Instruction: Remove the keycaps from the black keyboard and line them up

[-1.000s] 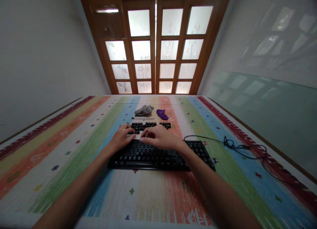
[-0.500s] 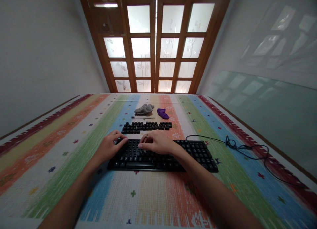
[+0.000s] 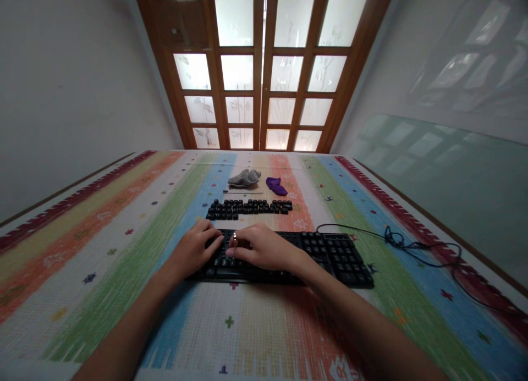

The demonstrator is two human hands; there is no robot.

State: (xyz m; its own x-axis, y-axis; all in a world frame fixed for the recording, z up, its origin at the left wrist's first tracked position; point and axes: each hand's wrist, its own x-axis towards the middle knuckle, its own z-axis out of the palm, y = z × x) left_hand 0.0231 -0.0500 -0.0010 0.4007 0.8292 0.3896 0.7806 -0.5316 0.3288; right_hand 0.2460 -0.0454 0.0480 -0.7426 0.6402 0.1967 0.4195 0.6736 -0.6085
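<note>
A black computer keyboard (image 3: 347, 260) lies on the striped tablecloth, its keys partly hidden by my hands. Over its left end, my left hand (image 3: 197, 252) is closed on the keyboard, with thumb and forefinger near the back rows. My right hand (image 3: 262, 248) is just right of it, low over the left half of the keys. Its thumb and forefinger are pinched together; whatever is between them is too small to make out. A shiny ring (image 3: 235, 239) shows on a finger of this hand. Behind the keyboard sit rows of loose black keycaps (image 3: 251, 206).
Beyond the keycaps lie a thin stick (image 3: 245, 193), a crumpled grey cloth (image 3: 245, 178) and a purple cloth (image 3: 276, 186). The keyboard's black cable (image 3: 406, 242) runs in a tangle to the right. Glass-paned wooden doors (image 3: 264, 117) stand behind the table.
My right hand has moved toward the front of the keyboard and slightly left, closer to my left hand. The whole view has shifted a little.
</note>
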